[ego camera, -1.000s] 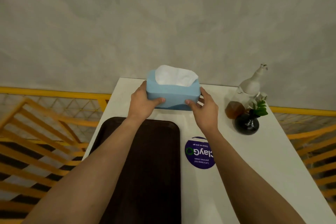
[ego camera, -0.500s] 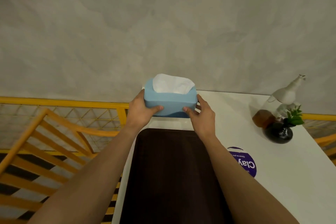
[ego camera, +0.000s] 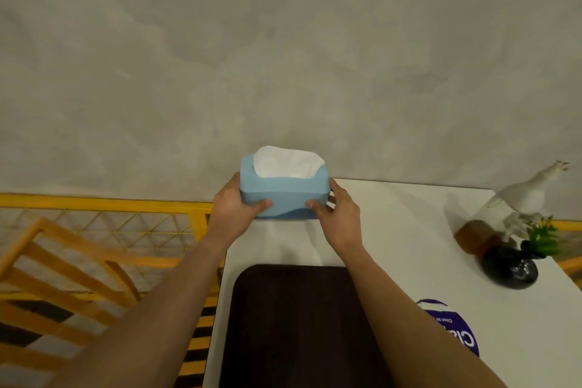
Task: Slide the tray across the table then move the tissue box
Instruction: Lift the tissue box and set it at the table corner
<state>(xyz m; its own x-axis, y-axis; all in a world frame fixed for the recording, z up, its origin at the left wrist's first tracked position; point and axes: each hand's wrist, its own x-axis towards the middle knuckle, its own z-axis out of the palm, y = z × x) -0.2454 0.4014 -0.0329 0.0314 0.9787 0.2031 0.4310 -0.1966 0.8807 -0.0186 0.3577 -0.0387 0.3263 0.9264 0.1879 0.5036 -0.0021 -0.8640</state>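
A light blue tissue box (ego camera: 283,195) with a white tissue poking out of its top is held at the far left corner of the white table (ego camera: 393,236). My left hand (ego camera: 234,211) grips its left end and my right hand (ego camera: 338,217) grips its right end, thumbs on the near face. A dark brown tray (ego camera: 299,324) lies flat on the table's left side, between my forearms, a short gap in front of the box.
A white bird-shaped bottle (ego camera: 526,198), a brown jar (ego camera: 472,235) and a black vase with a green plant (ego camera: 511,266) stand at the right edge. A purple round sticker (ego camera: 453,331) is on the tabletop. Yellow railings (ego camera: 104,205) and wooden chairs (ego camera: 56,264) lie left, grey wall behind.
Both hands have carried the tissue box leftward along the table's far edge to the far left corner. The view has turned left with it; the tray has stayed put.
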